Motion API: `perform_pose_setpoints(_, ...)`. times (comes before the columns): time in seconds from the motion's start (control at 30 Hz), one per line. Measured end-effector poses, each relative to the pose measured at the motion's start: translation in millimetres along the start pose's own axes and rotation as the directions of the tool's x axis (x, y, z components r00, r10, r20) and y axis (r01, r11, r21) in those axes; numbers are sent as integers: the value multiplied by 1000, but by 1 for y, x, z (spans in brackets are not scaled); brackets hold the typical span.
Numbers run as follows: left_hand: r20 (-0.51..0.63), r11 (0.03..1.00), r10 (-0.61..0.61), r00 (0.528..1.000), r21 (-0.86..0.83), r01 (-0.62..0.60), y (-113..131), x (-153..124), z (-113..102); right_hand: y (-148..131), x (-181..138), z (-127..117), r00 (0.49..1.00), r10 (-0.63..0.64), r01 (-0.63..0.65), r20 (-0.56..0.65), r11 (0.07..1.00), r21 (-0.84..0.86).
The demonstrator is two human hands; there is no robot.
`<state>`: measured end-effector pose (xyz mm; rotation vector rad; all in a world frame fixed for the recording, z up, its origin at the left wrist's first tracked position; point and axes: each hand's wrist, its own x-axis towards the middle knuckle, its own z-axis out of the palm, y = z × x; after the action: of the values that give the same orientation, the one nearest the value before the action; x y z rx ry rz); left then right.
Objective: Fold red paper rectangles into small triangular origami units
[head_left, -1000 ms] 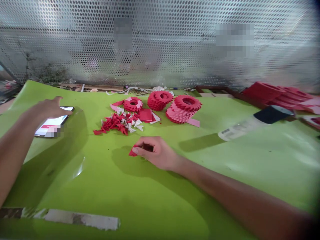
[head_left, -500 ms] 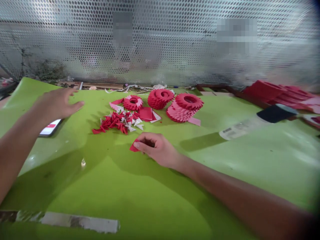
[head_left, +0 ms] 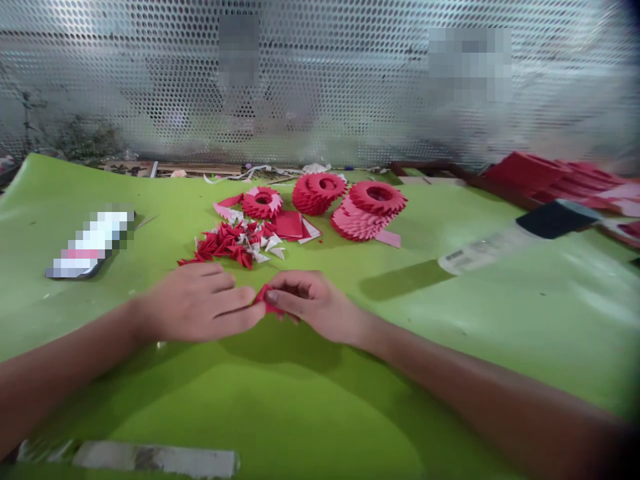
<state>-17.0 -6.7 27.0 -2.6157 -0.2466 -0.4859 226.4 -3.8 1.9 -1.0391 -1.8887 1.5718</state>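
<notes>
Between my two hands is a small folded piece of red paper (head_left: 267, 299), just above the green table cover. My right hand (head_left: 316, 301) pinches it between thumb and fingers. From the other side, my left hand (head_left: 203, 303) has its thumb and forefinger closed on the paper's left edge. Right behind my hands lies a pile of folded red and white paper pieces (head_left: 235, 241). Farther back stand a small red and pink paper ring (head_left: 262, 202), a red stacked ring (head_left: 320, 193) and a taller pink and red one (head_left: 369, 211).
Flat red paper squares (head_left: 290, 225) lie beside the pile. A phone (head_left: 93, 245) rests at the left. At the right is a clear bottle with a dark cap (head_left: 555, 219), with red paper stacks (head_left: 550, 177) behind it. A perforated metal sheet (head_left: 320, 80) closes off the back.
My left hand has come from above the phone to the middle and taken hold of the red paper's left edge. My right hand has stayed nearly in place with the paper.
</notes>
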Motion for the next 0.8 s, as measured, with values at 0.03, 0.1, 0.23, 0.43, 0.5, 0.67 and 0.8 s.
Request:
perform_pose_setpoints(0.03, -26, 1000, -2, 1000, -5, 1, 0, 0, 2, 0, 0, 0, 1000, 7, -7, 3, 1000, -5)
perform_pose_setpoints(0.1, -58, 999, -25, 998, -24, 24, 0, 0, 4, -1, -1, -1, 1000, 7, -7, 8, 1000, -3)
perform_pose_setpoints(0.23, -111, 992, -117, 987, -61, 110, 3, 0, 6, 0, -2, -2, 1000, -22, 23, 21, 1000, -19)
perform_pose_setpoints(0.43, -172, 969, -242, 955, -102, 227, 6, 4, 15, 0, -4, 0, 998, -62, 63, 14, 993, -97)
perform_pose_setpoints(0.5, -156, 969, -230, 961, -122, 213, 3, 4, 18, 0, -4, 0, 998, -66, 68, 22, 993, -97)
perform_pose_setpoints(0.67, 10, 978, -190, 982, -84, 190, -1, 4, 22, 0, -4, -1, 994, -48, 59, 101, 993, -107)
perform_pose_setpoints(0.8, 40, 982, -171, 984, -72, 173, 2, 6, 23, -1, -4, -2, 994, -29, 38, 105, 996, -85)
